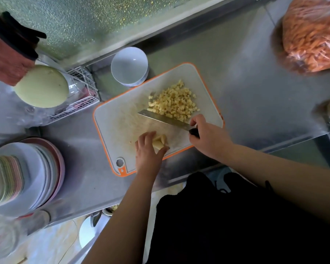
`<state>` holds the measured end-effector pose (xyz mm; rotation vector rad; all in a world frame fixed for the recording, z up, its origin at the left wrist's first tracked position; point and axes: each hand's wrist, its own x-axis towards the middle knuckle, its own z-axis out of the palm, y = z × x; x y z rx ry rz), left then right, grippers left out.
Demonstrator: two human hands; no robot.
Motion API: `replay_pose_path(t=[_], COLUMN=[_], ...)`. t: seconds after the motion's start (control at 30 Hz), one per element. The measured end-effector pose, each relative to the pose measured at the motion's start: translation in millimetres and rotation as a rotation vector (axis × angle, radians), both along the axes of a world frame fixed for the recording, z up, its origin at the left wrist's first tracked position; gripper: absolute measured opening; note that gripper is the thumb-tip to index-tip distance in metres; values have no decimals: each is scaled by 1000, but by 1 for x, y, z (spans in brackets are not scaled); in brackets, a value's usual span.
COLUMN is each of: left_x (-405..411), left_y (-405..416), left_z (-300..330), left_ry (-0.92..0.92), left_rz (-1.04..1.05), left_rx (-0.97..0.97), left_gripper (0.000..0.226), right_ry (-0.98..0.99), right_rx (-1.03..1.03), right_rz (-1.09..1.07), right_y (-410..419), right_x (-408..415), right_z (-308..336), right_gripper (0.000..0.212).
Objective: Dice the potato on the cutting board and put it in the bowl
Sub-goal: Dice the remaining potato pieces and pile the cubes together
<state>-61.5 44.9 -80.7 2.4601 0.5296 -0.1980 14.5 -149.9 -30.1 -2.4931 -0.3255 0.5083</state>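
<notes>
Many small pale potato cubes [174, 101] on smooth white board [111, 119].

Soft daylight, blurred, warped edges

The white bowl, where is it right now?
In the head view, the white bowl sits empty on the steel counter, touching the far left corner of the cutting board, just right of the wire rack.
</notes>
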Motion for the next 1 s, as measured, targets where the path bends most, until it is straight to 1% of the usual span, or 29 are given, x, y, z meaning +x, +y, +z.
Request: replay_pose_path(t=[0.03,0.1,0.2,0.4,0.5,0.6,0.7,0.83,0.9,1.0], left_x=[-4,-9,-6,13,20,22,16,0,-5,-5], left_y=[3,7,10,12,14,17,20,23,24,24], left_z=[-1,-3,-4,-1,0,-1,-2,-3,-4,-3], left_ry=[13,30,59,129,161,148,85,-29,-49,-3], left_rz=[-52,-116,-123,-27,22,28,31,-53,-94,-118], left_rx=[23,74,99,29,-12,-47,-70,-9,21,42], left_gripper=[62,64,62,54,42,32,25,15,16,25], right_ry=[1,3,17,35,43,65,70,73,62,53], right_rx=[-3,-5,-19,2,-10,-22,-34,-37,-35,-41], right_rz=[6,14,19,16,8,0,-13,-10,-4,-1], right_y=[0,1,1,-3,-4,-6,-9,-14,-16,-17], right_x=[-1,-1,-1,-3,-3,-4,-4,-4,-5,-7], right_z=[0,-1,-3,-6,-6,-7,-8,-9,-10,-10], right_gripper=[28,29,28,27,27,27,27,27,27,27])
